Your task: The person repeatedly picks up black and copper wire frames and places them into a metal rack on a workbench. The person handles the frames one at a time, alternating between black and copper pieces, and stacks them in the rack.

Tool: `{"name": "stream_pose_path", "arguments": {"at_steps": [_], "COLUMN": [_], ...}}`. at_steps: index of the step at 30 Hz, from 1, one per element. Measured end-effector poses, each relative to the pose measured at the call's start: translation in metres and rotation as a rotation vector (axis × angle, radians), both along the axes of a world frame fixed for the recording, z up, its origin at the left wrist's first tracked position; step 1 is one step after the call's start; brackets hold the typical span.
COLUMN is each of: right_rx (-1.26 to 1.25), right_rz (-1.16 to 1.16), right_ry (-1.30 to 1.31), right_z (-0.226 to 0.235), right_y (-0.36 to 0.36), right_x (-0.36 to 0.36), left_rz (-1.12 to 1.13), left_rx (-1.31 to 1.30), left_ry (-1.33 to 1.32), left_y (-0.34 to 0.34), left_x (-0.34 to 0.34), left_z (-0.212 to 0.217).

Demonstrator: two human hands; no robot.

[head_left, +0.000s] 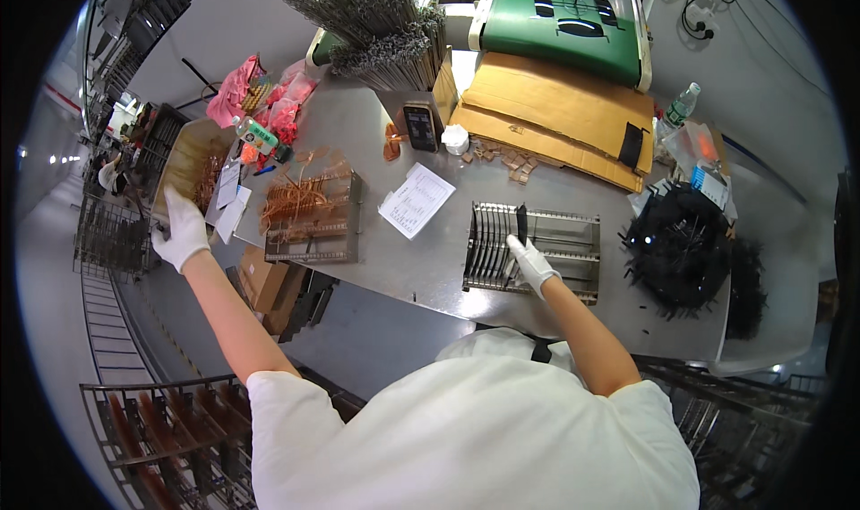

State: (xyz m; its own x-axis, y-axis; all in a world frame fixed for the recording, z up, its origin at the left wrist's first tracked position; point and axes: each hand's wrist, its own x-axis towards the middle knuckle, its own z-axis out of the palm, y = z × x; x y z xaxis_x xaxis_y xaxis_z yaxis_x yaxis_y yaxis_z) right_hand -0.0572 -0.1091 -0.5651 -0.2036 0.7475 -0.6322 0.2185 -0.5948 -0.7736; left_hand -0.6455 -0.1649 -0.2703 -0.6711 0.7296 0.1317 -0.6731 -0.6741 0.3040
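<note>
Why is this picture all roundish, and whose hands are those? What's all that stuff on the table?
There's no robot here! A person wears the camera on their head, and it looks down at their own hands. Its very wide lens makes the picture roundish and bends straight edges. The white-gloved left hand is at the edge of a tan tub on the left. The white-gloved right hand is at a metal rack, by a dark strip. I can't tell whether either hand is gripping anything. The shiny table also has copper-coloured pieces heaped on another rack, some paper, an upright phone, flat cardboard and a spiky black bundle.
</note>
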Motion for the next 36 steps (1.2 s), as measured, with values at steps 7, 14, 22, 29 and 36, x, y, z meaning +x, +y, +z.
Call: {"name": "stream_pose_path", "arguments": {"at_steps": [7,14,22,29,36], "right_rx": [0.151,0.164,0.284,0.009,0.124], "right_rz": [0.319,0.401,-0.001,0.114,0.301], "right_ry": [-0.440,-0.772,-1.546,-1.591,-1.647], "right_z": [0.000,0.072,0.017,0.032,0.048], "right_y": [0.007,0.008,-0.034,-0.049,-0.051], "right_x": [0.007,0.031,0.296,0.300,0.307], "left_rz": [-0.529,-0.418,-0.164,-0.200,-0.173], "left_rx": [-0.296,-0.348,0.062,0.032,0.056], "left_ry": [0.405,2.143,2.436,2.458,2.420], "left_y": [0.054,0.081,0.082,0.081,0.081], "left_x": [0.136,0.366,0.439,0.436,0.434], "left_z": [-0.061,-0.134,-0.246,-0.246,-0.244]}}
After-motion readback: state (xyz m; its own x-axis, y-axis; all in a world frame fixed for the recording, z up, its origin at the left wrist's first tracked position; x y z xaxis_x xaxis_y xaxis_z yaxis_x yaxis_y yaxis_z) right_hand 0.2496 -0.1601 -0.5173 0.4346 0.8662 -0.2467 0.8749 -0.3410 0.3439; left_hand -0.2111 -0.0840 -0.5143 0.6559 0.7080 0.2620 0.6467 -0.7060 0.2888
